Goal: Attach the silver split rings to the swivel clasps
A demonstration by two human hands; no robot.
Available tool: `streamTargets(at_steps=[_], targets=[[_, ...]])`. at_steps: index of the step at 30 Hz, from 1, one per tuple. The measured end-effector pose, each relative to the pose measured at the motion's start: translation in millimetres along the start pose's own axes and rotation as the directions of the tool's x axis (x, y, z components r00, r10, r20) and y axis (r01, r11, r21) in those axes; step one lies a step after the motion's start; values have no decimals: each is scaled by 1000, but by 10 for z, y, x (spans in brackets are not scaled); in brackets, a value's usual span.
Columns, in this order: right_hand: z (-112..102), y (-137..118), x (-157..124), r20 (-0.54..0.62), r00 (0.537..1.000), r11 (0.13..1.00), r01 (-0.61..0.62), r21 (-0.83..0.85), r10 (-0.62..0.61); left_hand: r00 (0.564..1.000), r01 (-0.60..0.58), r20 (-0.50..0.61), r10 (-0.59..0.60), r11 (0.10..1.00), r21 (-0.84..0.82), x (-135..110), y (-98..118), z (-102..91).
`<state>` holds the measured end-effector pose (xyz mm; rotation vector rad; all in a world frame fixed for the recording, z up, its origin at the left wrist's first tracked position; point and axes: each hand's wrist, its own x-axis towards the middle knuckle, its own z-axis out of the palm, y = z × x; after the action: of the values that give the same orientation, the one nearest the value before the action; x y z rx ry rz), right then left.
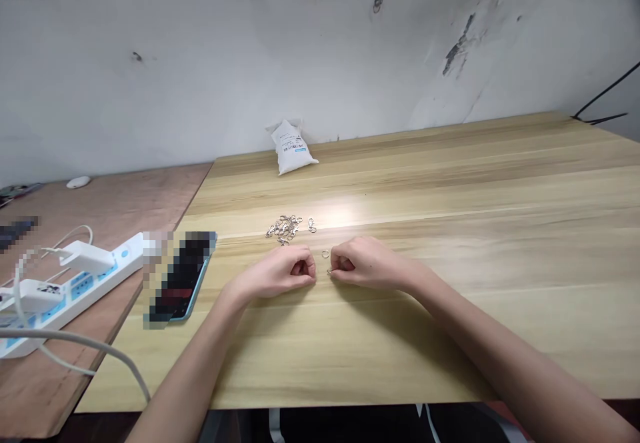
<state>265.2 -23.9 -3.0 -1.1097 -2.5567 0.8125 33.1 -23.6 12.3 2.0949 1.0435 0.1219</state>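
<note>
My left hand (285, 271) is curled just above the wooden tabletop, thumb and fingertips pressed together; whatever they may hold is too small or hidden. Facing it across a narrow gap, my right hand (367, 263) pinches a small metal piece (329, 271), its tip poking out past the fingers. Between the two hands lies a loose metal ring (325, 254). Beyond my left hand sits a small pile of silvery lobster clasps (286, 227). One single clasp (312, 225) rests apart, to the right of that pile.
A white plastic packet (293, 149) lies at the back against the wall. To the left, a phone (183, 279) lies flat near the table's edge. A white power strip (85, 289) with chargers and cables (100, 346) occupies the brown board beside it.
</note>
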Motion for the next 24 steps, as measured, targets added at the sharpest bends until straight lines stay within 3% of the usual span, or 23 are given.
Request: streamTargets(at_steps=[6,9,11,12,14,18,24], targets=[[-98,44,-5,11,1000,999,1,49,-2,997,-20,-76,22,999,31,17,-34,26],[-154,181,18,-135,984,992,-104,74,114,989,-47,-137,61,994,104,34,-42,37],[-150,283,49,-372,896,970,-220,104,243,980,-57,-178,85,986,160,53,-40,53],[-136,324,67,-434,853,957,-245,156,290,973,-54,-209,95,980,192,67,-39,68],[-96,363,99,-471,814,935,-237,264,339,954,-35,-281,107,967,251,107,-41,112],[-6,278,122,-451,822,902,-162,401,349,910,36,-407,77,964,262,209,-44,240],[97,81,93,-401,892,913,-28,407,206,882,93,-469,33,966,242,264,-15,326]])
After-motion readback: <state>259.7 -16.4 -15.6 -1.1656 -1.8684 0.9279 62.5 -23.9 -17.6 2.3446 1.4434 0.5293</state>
